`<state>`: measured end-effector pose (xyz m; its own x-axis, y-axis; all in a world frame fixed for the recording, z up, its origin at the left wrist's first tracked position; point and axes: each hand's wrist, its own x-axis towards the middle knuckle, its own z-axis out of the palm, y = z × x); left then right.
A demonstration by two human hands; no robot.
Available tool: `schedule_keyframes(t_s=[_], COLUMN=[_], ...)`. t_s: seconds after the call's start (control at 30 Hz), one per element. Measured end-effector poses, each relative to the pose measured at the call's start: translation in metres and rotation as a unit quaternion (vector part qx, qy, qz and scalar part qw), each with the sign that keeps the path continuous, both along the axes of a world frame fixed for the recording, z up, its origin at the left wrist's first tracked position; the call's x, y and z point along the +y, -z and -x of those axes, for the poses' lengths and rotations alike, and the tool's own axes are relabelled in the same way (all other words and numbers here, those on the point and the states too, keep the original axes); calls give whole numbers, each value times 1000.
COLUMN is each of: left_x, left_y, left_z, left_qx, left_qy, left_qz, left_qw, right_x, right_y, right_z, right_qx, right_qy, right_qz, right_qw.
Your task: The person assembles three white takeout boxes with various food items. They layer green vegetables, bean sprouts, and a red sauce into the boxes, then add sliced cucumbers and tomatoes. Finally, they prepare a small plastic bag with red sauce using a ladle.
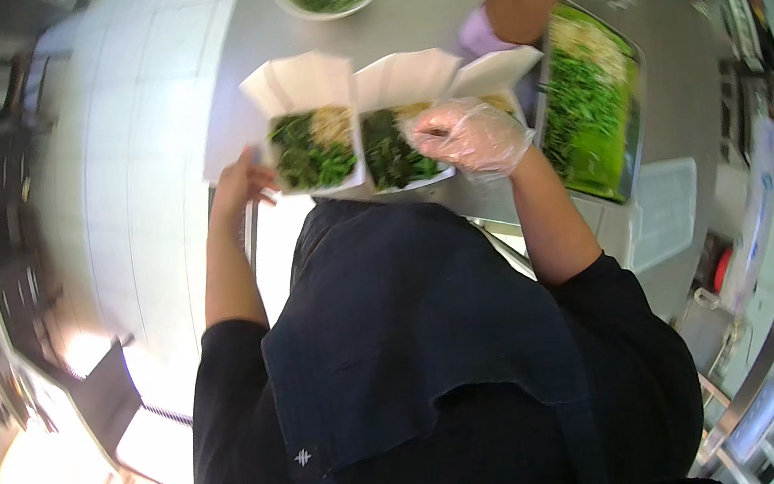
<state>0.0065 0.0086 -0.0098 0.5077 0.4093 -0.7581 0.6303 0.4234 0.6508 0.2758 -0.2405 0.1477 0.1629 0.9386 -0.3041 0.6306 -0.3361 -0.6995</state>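
Three white takeaway boxes stand side by side with raised lids: a left box (301,81), a middle box (407,79) and a right box (497,72). Dark leafy greens (297,155) and pale strands like bean sprouts (331,125) fill the left one; similar greens (390,150) lie in the middle one. My left hand (246,180) is bare, fingers apart, just beside the left box. In a clear plastic glove, my right hand (471,135) has its fingers curled over the middle and right boxes, covering much of the right one. What those fingers hold, if anything, is hidden.
Right of the boxes, a green-bottomed tray (611,174) holds chopped greens and pale sprouts. A white bowl (284,3) of greens sits at the back. Behind the right box are a brown rounded thing (523,1) and a purple one (478,33). A clear plastic lid or container (668,213) lies nearer right.
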Motion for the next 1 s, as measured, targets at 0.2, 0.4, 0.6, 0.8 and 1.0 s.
schedule_keyframes(t_s=[0.2,0.4,0.6,0.8,1.0], left_x=[-1,-1,-5,-6,1], left_y=[-3,-9,-9,-7,4], left_z=[-9,-14,-16,-13,-7], left_qx=[3,19,22,6,11], left_qy=[-2,1,-9,-7,-29], left_qz=[3,18,-5,-1,12], left_qw=[1000,1000,1000,1000,999], right_x=[-146,-181,-181,-218,-178], right_y=[36,105,86,77,20], right_z=[-145,-190,-194,-203,-146], right_qx=[-198,-298,-305,-292,128], right_qy=[444,492,464,545,637], right_qz=[186,192,242,109,-113], right_qw=[854,795,796,779,752])
